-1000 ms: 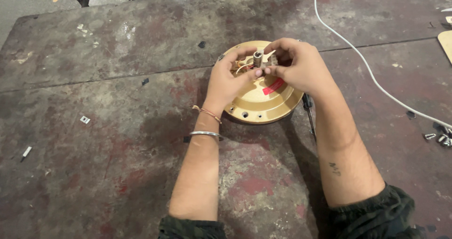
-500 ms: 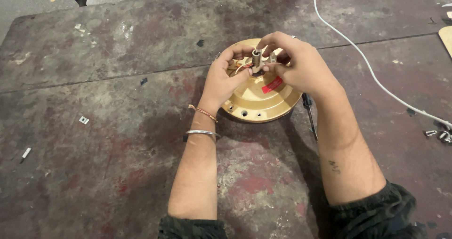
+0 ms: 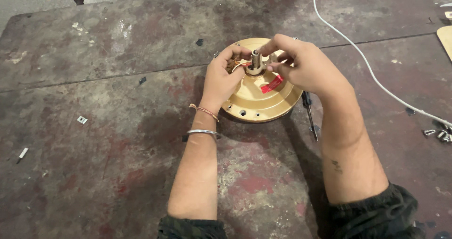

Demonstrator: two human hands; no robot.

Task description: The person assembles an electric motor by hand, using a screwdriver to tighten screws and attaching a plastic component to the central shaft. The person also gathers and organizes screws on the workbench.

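Nearest the camera, two bare forearms reach up from six o'clock over a worn, rust-stained metal tabletop [image 3: 117, 173], the left wrist wearing a thin thread band and a silver bangle [image 3: 202, 132]. Beyond them, near the middle of the view, lies a round gold-coloured metal housing [image 3: 263, 105], flat on the tabletop, with small holes along its near rim and a red tag [image 3: 271, 85] on its upper face. The left hand [image 3: 223, 76] rests on the housing's nine o'clock edge, fingers curled in toward copper-coloured wires beside the hub (whether the grip pinches a wire or only touches it, I cannot tell). The right hand [image 3: 306, 67] comes in from three o'clock, its grip narrow, thumb and fingers closing beside the short metal shaft [image 3: 255, 59] that stands upright at the housing's centre. Just beside the housing at four o'clock a dark slender tool [image 3: 309, 114] lies on the tabletop, partly under the right forearm. Farther off at three o'clock sits a small cluster of screws [image 3: 440, 134], and a white cable [image 3: 358, 55] runs from twelve o'clock down toward the right edge.
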